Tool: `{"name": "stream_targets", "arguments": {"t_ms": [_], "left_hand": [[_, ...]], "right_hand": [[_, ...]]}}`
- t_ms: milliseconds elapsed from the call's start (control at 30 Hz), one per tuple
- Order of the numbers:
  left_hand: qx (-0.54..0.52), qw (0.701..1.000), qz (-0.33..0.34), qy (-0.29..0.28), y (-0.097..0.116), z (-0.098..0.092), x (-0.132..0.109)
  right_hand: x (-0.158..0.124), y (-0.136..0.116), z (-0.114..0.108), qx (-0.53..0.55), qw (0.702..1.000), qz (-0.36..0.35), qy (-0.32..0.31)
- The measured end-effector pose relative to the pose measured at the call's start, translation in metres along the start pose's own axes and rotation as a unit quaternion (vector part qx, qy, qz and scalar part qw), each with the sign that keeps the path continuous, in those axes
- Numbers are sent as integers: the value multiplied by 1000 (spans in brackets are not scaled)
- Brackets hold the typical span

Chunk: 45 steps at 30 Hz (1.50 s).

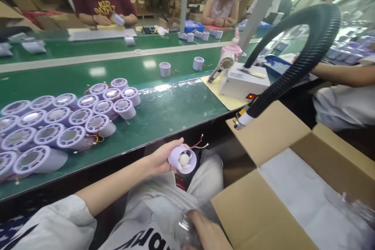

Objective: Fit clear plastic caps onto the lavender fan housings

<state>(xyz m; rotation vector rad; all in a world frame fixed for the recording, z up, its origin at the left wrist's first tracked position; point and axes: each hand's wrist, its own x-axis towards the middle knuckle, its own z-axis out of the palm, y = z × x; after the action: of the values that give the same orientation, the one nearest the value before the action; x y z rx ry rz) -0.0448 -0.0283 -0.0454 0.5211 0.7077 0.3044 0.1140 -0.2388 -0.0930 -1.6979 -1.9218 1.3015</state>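
My left hand (161,158) grips a small lilac fan housing (183,159) with white blades over my lap; red and black wires trail from its far end. Low in the view, my right hand (205,232) rests on my lap beside an open cardboard box (263,207), touching something clear like a plastic bag (183,228); its fingers are only partly visible. Several more lilac fan housings (70,119) lie in rows on the green table (164,113) ahead to the left.
A black corrugated hose (295,70) arches over the box. A white device (243,82) with a red light sits on a yellow mat. Two loose housings (165,69) stand on the conveyor belt. Other people sit across the belt and at my right.
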Motion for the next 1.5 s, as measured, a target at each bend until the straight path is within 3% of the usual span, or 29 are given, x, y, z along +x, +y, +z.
{"name": "stream_targets", "arguments": {"t_ms": [67, 167, 267, 333, 400, 433, 533, 633, 733, 867, 967, 1100, 1200, 1500], "left_hand": [[52, 999, 1, -14, -2, 4, 3], [198, 978, 29, -58, 0, 12, 6], [394, 913, 56, -92, 3, 21, 8], [509, 847, 118, -92, 4, 26, 9], [572, 795, 187, -76, 3, 29, 8], [578, 786, 211, -62, 2, 29, 7], [557, 792, 250, -23, -2, 25, 8], [558, 778, 286, -35, -7, 15, 10], [560, 772, 290, -78, -11, 8, 12], [489, 837, 214, -119, -14, 9, 9], [404, 893, 159, -117, -15, 15, 7], [319, 933, 129, -109, -16, 19, 7], [328, 928, 122, -126, -15, 20, 6], [387, 888, 175, -174, -10, 24, -3]], "right_hand": [[1, -5, -21, 23, 999, -29, 25], [4, -15, -63, -13, 979, -97, 181], [16, -23, -93, -175, 936, -83, 293], [28, -24, -100, -246, 923, -58, 289], [37, -24, -101, -224, 942, -44, 245], [40, -24, -100, -175, 957, -44, 225], [41, -26, -100, 42, 977, -45, 206], [39, -27, -102, 189, 949, -25, 249], [38, -27, -102, 261, 922, -7, 285], [38, -21, -102, 339, 897, -2, 284], [35, -16, -102, 306, 913, -52, 263], [26, -10, -102, 123, 951, -112, 261], [21, -9, -102, 109, 950, -118, 267], [15, -12, -106, 270, 941, -83, 187]]}}
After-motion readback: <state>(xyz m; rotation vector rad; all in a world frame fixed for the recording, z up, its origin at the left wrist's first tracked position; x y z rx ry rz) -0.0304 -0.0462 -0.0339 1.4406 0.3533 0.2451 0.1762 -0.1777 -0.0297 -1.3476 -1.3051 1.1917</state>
